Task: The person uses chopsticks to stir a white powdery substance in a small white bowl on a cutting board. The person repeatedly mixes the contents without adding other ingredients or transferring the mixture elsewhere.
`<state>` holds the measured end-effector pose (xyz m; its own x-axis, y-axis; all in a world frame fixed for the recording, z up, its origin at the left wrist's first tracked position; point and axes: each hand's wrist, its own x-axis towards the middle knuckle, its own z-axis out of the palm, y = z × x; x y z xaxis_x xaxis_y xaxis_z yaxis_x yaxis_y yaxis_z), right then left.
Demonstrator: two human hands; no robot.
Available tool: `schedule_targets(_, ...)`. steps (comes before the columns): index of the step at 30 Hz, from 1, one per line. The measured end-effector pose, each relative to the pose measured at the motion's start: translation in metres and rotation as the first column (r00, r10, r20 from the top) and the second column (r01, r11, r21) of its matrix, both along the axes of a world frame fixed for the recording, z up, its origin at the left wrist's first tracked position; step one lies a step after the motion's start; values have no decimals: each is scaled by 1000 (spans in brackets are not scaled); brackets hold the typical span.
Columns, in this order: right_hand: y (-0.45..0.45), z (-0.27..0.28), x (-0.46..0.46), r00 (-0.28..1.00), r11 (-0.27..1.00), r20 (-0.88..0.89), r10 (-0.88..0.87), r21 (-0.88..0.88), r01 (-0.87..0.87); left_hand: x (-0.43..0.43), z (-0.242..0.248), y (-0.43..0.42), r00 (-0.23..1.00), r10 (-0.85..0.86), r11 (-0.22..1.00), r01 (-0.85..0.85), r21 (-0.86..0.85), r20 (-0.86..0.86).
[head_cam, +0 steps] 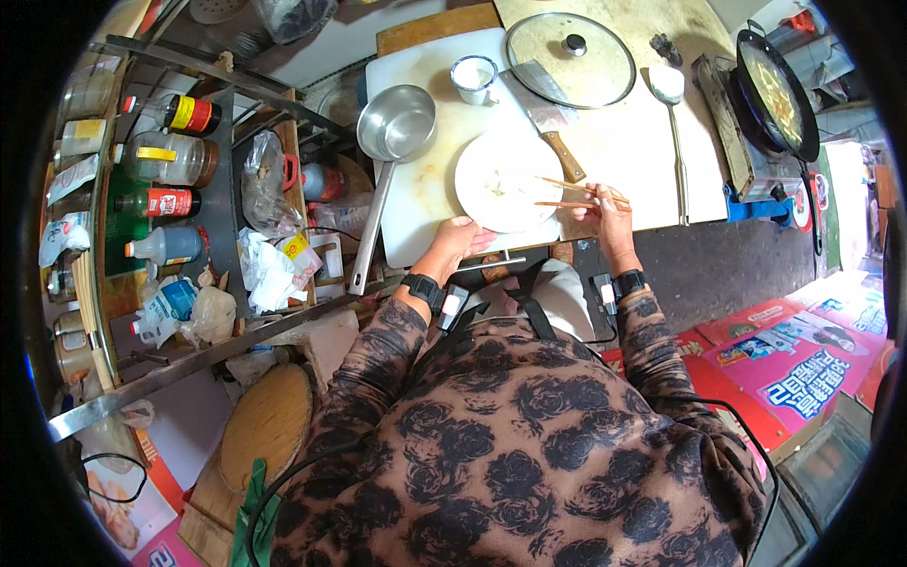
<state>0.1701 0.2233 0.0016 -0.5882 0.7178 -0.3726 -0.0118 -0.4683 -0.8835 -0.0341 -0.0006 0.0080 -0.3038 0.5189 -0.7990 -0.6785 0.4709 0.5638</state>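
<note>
My left hand (pixel 462 239) grips the near-left rim of a white bowl (pixel 489 152). A few pale bits show inside it. My right hand (pixel 604 207) holds a pair of wooden chopsticks (pixel 567 204), their tips apart over the bowl's right side. Under the bowl lies a white plastic cutting board (pixel 411 212). A steel saucepan (pixel 398 122) stands on the board to the left, its long handle towards me. Behind the bowl is an enamel cup (pixel 475 79) with white contents. A cleaver's wooden handle (pixel 564 156) lies just right of the bowl.
A glass lid (pixel 602 67) lies at the back, near the cleaver blade. A steel turner (pixel 673 135) rests on the table. At right, a wok (pixel 776 99) holding food strips in liquid sits on a portable stove (pixel 758 173). Bottles (pixel 173 203) crowd the left rack.
</note>
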Motion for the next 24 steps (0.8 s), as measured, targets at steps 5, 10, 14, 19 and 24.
schedule_targets(5, -2, -1, 1, 995, 994, 51, -87, -69, 91, 1, -6, -1, 1000, 1, 1000, -1, -6, 1)
schedule_targets(10, 1, 14, -11, 1000, 999, -12, -12, -40, 12, 0, -5, 0, 1000, -7, 1000, 7, -6, -10)
schedule_targets(14, -8, 25, -28, 999, 999, -34, 39, -30, -40, 2, -1, 1, 1000, 3, 1000, -3, -10, -4)
schedule_targets(19, -25, 31, -40, 994, 991, 8, 111, -71, -110, 4, 1, 4, 1000, 10, 1000, -10, -23, -10)
schedule_targets(24, -15, 40, -26, 972, 973, 55, 229, 30, -231, 3, 0, 1, 1000, 11, 1000, -11, 8, 17)
